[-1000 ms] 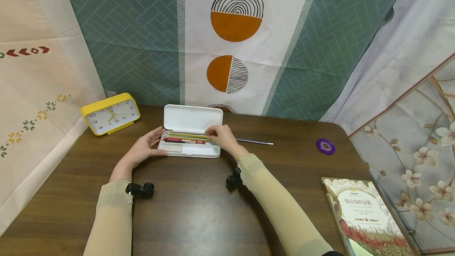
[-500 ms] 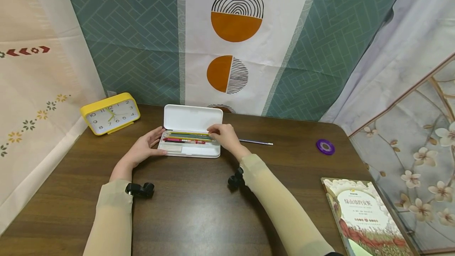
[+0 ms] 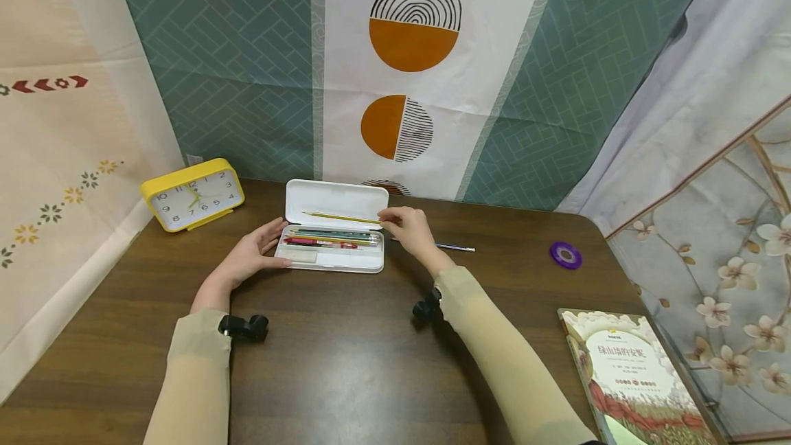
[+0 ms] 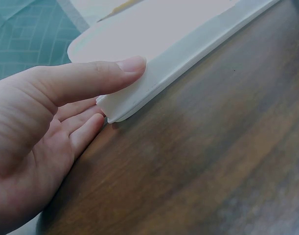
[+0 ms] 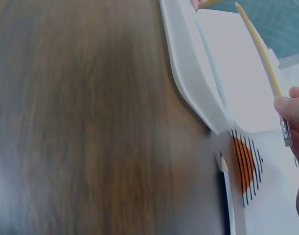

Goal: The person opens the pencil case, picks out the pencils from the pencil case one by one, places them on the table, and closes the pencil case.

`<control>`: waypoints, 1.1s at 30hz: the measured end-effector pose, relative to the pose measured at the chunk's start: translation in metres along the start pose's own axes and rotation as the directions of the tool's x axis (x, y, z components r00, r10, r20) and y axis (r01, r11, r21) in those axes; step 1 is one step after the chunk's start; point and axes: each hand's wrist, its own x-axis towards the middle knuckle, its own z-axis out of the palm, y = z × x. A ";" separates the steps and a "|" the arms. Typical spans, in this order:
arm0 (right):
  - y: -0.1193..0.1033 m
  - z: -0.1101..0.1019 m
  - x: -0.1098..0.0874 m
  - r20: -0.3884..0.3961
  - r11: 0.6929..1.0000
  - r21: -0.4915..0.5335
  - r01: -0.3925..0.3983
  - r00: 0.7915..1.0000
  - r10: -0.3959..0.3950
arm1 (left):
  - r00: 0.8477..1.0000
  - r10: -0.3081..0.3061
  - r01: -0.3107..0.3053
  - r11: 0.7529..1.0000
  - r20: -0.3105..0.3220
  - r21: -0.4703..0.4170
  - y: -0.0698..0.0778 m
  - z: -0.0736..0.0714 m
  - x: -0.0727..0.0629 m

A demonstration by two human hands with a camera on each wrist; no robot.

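A white pencil case (image 3: 355, 264) lies with its lid (image 3: 334, 199) raised at the back. Several pencils (image 3: 340, 233), a red pen (image 3: 299, 242) and a whitish block (image 3: 301, 256) are inside. My left hand (image 3: 250, 258) holds the case's left end, thumb (image 4: 110, 78) against its front and fingers beside the end. My right hand (image 3: 410, 231) pinches a yellow pencil (image 5: 261, 49) near its eraser end, above the case and in front of the lid. The pencil's point faces left. A dark blue pencil (image 5: 227, 200) lies on the table right of the case, partly behind my right forearm.
A yellow alarm clock (image 3: 194, 196) stands at the back left of the brown table (image 3: 334, 362). Towards the right lies a purple ring-shaped object (image 3: 566, 255), with a book (image 3: 639, 369) nearer the front. A patterned cloth (image 3: 241, 88) hangs behind the table.
My right hand has lifted the yellow pencil out of the case, moving up and to the right. My left hand stays at the case's left end.
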 end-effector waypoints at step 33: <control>0.082 -0.081 -0.052 0.008 0.988 0.053 -0.143 0.990 0.143 | 1.000 -0.001 0.001 1.000 -0.010 0.014 -0.001 0.001 0.001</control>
